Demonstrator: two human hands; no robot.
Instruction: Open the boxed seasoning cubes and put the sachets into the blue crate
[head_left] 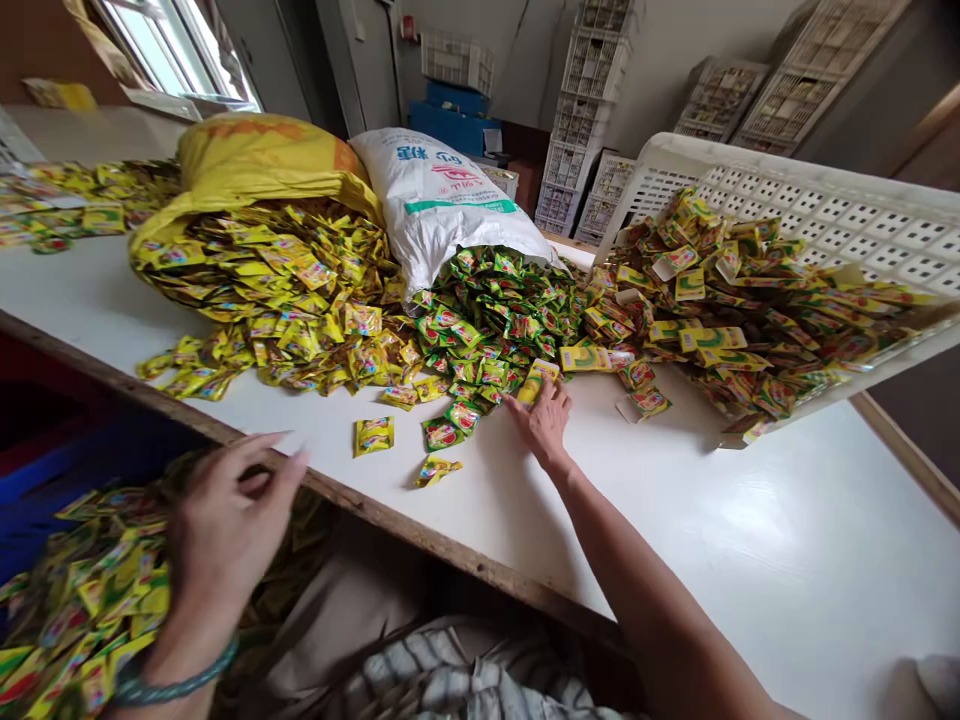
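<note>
My right hand [546, 418] reaches over the white table, its thumb and fingers around a small yellow box [537, 380]. Just behind it lies a pile of green candy packets [510, 310], spilling from a white woven sack [450, 190]. My left hand [229, 515] hangs near the table's front edge, somewhat blurred, thumb and fingers apart with nothing between them. Below that hand are many yellow packets [97, 600] beside a blue crate edge. A single yellow packet [373, 436] and a crumpled yellow one [437, 471] lie on the tabletop between my hands.
Yellow packets [277, 270] pour from a yellow sack [262, 155] at the left. At the right, a tilted white basket [832, 205] holds many small printed boxes [720, 340], some spilled out. Stacked white crates [585, 110] stand behind the table [697, 530].
</note>
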